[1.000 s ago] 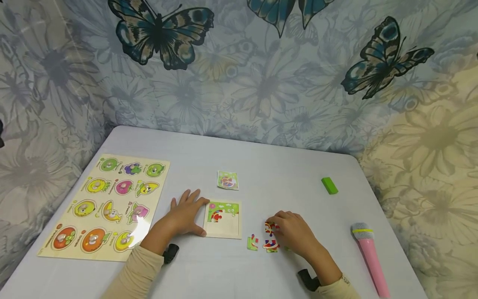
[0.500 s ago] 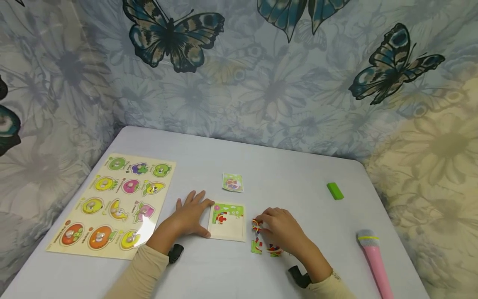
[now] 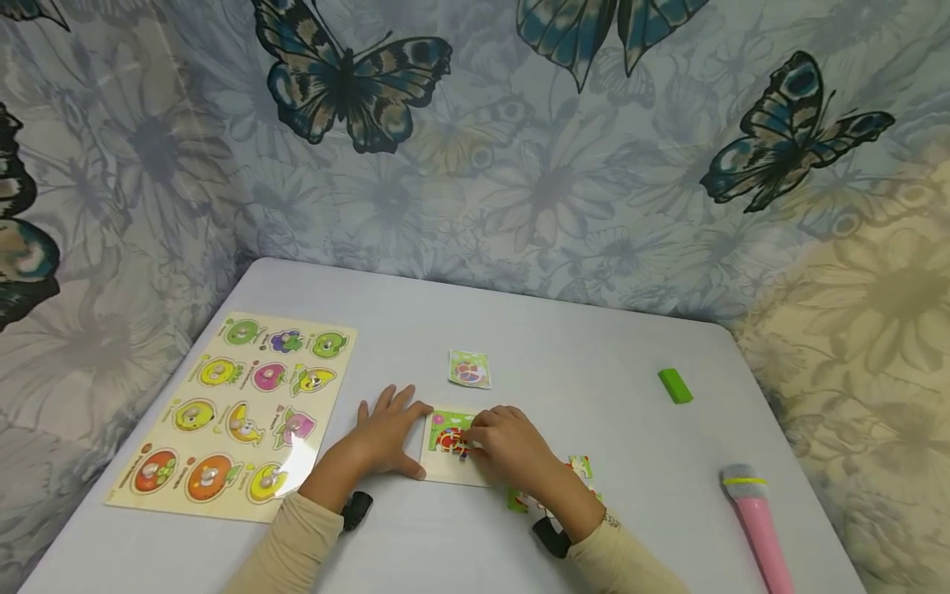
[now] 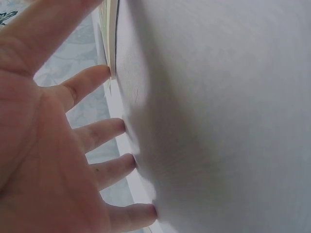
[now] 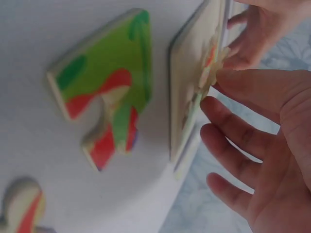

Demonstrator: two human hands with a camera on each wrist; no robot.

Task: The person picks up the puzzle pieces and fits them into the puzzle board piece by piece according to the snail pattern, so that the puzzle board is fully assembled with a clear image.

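A small square wooden jigsaw tray (image 3: 449,471) lies at the table's middle, with a green and red picture filling its upper part. My left hand (image 3: 377,440) spreads its fingers along the left side; in the left wrist view the index fingertip touches the tray's edge (image 4: 113,43). With thumb and index finger my right hand (image 3: 514,450) pinches a jigsaw piece (image 5: 214,73) over the tray, beside the red part. Several loose pieces lie to the right, partly hidden under the right forearm; one green and red piece (image 5: 131,56) shows large in the right wrist view.
A large fruit puzzle board (image 3: 331,398) lies on the left. Behind the tray is a small picture card (image 3: 469,370). A green block (image 3: 675,386) and a pink toy microphone (image 3: 759,528) lie toward the right edge. A patterned wall (image 3: 549,214) rises behind the table.
My right hand has picked up a red jigsaw piece from the loose ones and carried it left onto the tray. My left hand stays at the tray's left side. The head view has shifted slightly.
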